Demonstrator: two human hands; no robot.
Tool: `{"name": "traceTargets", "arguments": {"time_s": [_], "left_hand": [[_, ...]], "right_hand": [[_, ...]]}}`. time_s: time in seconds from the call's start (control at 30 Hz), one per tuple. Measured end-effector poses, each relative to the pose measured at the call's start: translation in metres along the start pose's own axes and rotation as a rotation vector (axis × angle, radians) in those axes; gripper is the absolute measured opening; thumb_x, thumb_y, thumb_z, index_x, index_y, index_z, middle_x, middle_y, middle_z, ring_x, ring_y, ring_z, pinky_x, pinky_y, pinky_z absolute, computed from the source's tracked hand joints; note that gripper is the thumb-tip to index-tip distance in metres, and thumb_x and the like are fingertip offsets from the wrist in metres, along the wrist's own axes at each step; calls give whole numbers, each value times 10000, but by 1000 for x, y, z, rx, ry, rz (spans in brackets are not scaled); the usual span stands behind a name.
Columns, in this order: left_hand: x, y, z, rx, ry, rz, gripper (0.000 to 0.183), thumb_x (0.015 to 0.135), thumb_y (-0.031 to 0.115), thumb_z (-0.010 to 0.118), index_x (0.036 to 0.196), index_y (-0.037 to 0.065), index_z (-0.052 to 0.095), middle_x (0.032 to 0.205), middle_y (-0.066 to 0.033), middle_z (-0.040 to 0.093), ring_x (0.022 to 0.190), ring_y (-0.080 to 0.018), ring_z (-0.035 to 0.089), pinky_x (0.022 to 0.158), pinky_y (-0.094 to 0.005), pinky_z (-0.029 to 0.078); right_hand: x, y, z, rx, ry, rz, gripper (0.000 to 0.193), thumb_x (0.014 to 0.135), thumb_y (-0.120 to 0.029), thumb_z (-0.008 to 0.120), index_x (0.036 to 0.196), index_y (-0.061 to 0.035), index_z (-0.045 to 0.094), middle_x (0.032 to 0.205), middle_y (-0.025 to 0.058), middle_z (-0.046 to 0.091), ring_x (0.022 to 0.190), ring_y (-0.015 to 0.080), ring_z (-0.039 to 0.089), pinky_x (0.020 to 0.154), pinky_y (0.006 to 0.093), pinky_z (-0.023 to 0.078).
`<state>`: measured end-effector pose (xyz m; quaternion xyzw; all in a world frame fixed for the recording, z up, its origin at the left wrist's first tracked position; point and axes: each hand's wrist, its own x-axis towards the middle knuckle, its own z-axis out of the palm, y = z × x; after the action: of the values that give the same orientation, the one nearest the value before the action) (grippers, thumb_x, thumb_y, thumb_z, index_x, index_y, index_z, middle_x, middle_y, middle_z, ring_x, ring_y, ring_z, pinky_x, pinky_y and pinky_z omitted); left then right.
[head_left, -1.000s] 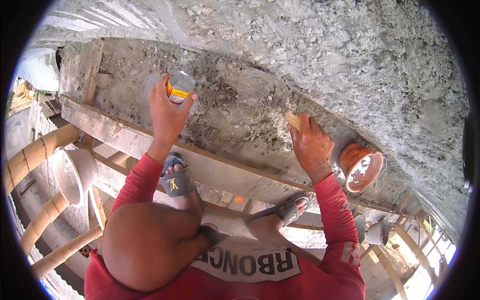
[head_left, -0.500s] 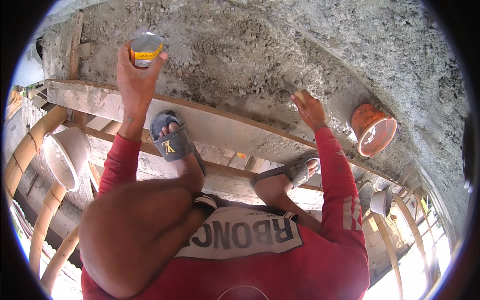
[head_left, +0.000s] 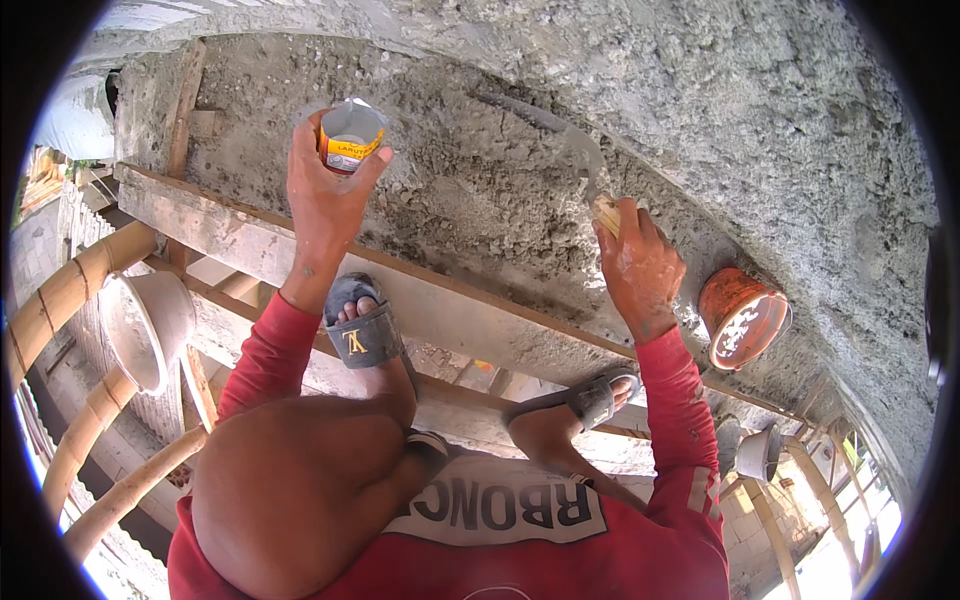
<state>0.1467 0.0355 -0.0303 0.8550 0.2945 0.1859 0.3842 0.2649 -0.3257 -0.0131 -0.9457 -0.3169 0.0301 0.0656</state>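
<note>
My left hand (head_left: 328, 205) is wrapped round a small open packet (head_left: 352, 152), yellow and white outside and silvery inside. It is held upright above the grey mortar bed (head_left: 440, 190), and its contents cannot be made out. My right hand (head_left: 642, 272) grips the wooden handle of a trowel (head_left: 535, 113). The trowel's long narrow blade points up and left, lying over the rough mortar close to the foot of the wall. An orange bucket (head_left: 716, 300) with a pale crusted inside stands tilted, just right of my right hand.
A rough cement wall (head_left: 780, 130) curves along the top and right. Below the mortar runs a wooden board (head_left: 450, 300), with my sandalled feet at it. Bamboo poles (head_left: 85, 280) and a whitish basin (head_left: 165, 320) are at left; a grey bucket (head_left: 758, 455) sits lower right.
The trowel blade, hardly visible before, now shows stretched toward the wall. In the picture, both hands sit lower, and the left with its packet is further right. The view itself has shifted slightly.
</note>
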Motion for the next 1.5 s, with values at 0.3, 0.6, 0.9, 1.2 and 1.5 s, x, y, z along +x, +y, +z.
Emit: {"name": "traceTargets", "arguments": {"time_s": [0.3, 0.6, 0.9, 1.2, 1.5], "left_hand": [[7, 3, -9, 59, -6, -5, 693, 834, 237, 930, 1376, -3, 571, 1215, -179, 666, 1101, -319, 671, 960, -422, 540], [-26, -38, -44, 13, 47, -67, 709, 852, 219, 919, 1411, -3, 543, 1253, -184, 655, 1132, -330, 665, 967, -423, 530], [-10, 20, 30, 241, -248, 221, 765, 765, 198, 919, 1435, 85, 568, 1234, -139, 605, 1155, -357, 576, 1011, -468, 476], [21, 61, 41, 494, -312, 561, 798, 754, 216, 914, 1493, 197, 614, 1298, -95, 580, 1202, -310, 533, 1042, -469, 406], [31, 22, -17, 521, -128, 359, 755, 780, 202, 910, 1468, 141, 606, 1290, -133, 592, 1197, -339, 542, 1037, -492, 424]], "right_hand": [[12, 11, 44, 113, -302, 78, 334, 1044, -389, 680, 1138, -107, 527, 933, 145, 732, 722, 352, 749, 628, 509, 610], [-134, 154, 71, 171, -450, 432, 542, 1071, -545, 559, 1315, -61, 575, 841, 276, 739, 834, 514, 727, 729, 600, 561], [7, 15, 71, 343, -520, 239, 436, 1059, -495, 614, 1111, -62, 625, 804, 233, 743, 794, 479, 745, 696, 583, 576], [-8, -13, -2, -6, -31, 46, 382, 979, -411, 745, 1171, -118, 592, 840, 108, 654, 723, 347, 748, 610, 438, 610], [-81, 109, 38, 288, -438, 391, 360, 1049, -412, 670, 1116, -64, 606, 785, 273, 715, 775, 505, 717, 650, 572, 546]]}}
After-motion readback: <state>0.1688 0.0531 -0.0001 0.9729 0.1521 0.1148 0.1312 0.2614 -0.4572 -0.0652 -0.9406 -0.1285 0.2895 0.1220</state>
